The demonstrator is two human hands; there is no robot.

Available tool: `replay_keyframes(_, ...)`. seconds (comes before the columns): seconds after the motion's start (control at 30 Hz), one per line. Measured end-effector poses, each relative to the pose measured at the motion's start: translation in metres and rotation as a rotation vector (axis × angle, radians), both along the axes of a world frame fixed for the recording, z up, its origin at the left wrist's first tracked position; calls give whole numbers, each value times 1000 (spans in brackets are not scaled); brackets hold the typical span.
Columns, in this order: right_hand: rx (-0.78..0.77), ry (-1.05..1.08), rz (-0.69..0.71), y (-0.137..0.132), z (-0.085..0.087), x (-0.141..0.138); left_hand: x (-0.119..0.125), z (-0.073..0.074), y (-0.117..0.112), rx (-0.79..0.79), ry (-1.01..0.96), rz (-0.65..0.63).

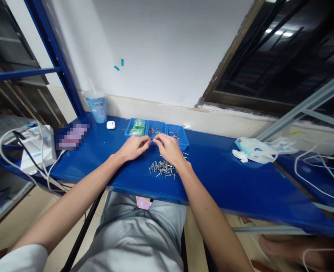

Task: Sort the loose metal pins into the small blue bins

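Observation:
My left hand [132, 148] and my right hand [169, 148] sit close together over the blue table top [212, 177], their fingertips meeting. Both pinch a tiny metal screw [151, 140], which is mostly hidden by the fingers. Just below my right hand lies a loose heap of short metal screws [162, 169]. Directly ahead of my hands stands a blue three-compartment tray [157, 132]. Its left compartment holds a green packet [137, 127], and the other two hold small metal screws [155, 131].
Further along the table stand a blue paper cup with a straw [95, 105], a white earbud case [111, 125] and a white device with cables [38, 149]. A tissue packet [253, 150] lies right. A blue metal upright [57, 56] rises left.

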State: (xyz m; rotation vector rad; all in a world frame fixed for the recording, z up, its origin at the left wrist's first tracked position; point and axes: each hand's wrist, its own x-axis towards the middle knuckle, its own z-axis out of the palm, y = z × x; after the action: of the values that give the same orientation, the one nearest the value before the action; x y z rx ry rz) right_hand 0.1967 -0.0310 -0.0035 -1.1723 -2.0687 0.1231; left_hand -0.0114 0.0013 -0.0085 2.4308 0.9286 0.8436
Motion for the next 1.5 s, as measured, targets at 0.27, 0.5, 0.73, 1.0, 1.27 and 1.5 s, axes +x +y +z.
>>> replay_keyframes(0.27,-49,20,-18,-2,2,0,-1,-1,1,28,-1,39)
replay_keyframes(0.5,9,5,-4,-1,2,1,0,1,0,31,5,67)
replay_keyframes(0.73,-52,7,0,-1,1,1,0,0,1,36,9,74)
replay_keyframes(1.0,-42,-12,7,0,1,1,0,0,0,27,16,76)
replay_keyframes(1.27,-47,-6,4,-1,1,1,0,0,0,28,14,66)
replay_keyframes(1.5,-40,-15,9,-1,2,1,0,0,1,31,15,62)
